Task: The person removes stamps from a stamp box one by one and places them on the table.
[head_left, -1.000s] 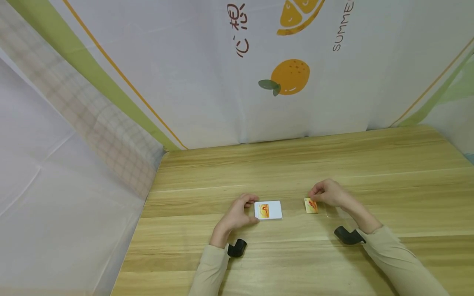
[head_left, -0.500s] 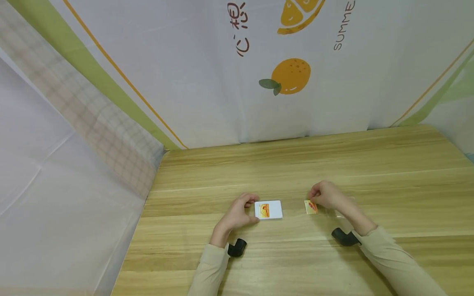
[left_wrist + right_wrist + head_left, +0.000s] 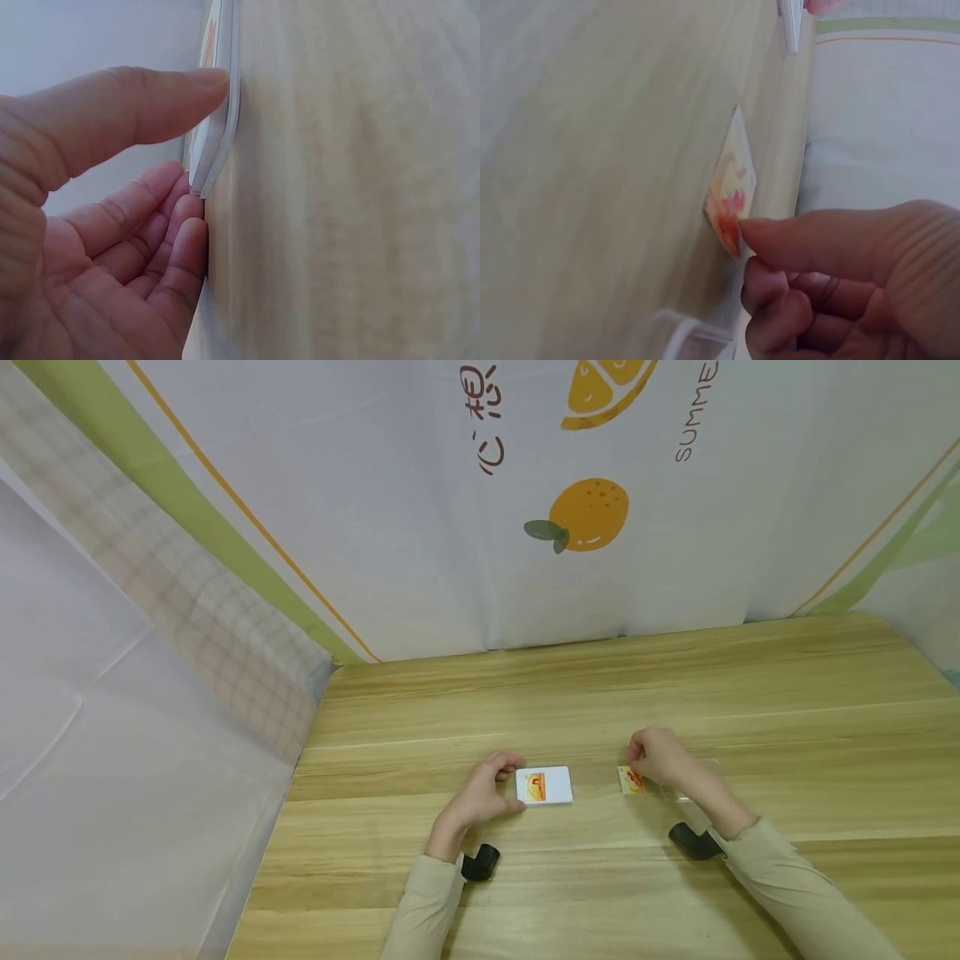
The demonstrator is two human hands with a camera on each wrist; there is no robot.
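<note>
A white rectangular card stack or thin case (image 3: 558, 785), with an orange and yellow stamp-like picture (image 3: 535, 787) on its left half, lies on the table. My left hand (image 3: 478, 792) holds its left end, the thumb on the near edge and the fingers at the far corner; the left wrist view shows the thumb (image 3: 150, 105) against its side. To the right, my right hand (image 3: 663, 760) pinches a small yellow and red picture piece (image 3: 631, 780) by its upper right corner. In the right wrist view that piece (image 3: 731, 184) appears tilted, its underside hidden.
A clear transparent case (image 3: 684, 797) lies partly beneath the right hand and wrist. Black curved wrist mounts (image 3: 480, 863) stick out from both sleeves. Behind the wooden table (image 3: 450, 710) hangs a white cloth (image 3: 420, 552) printed with oranges.
The right hand and forearm have shifted slightly left and toward the near side, and the small picture piece has moved a little with them. The left hand stays on the white stack.
</note>
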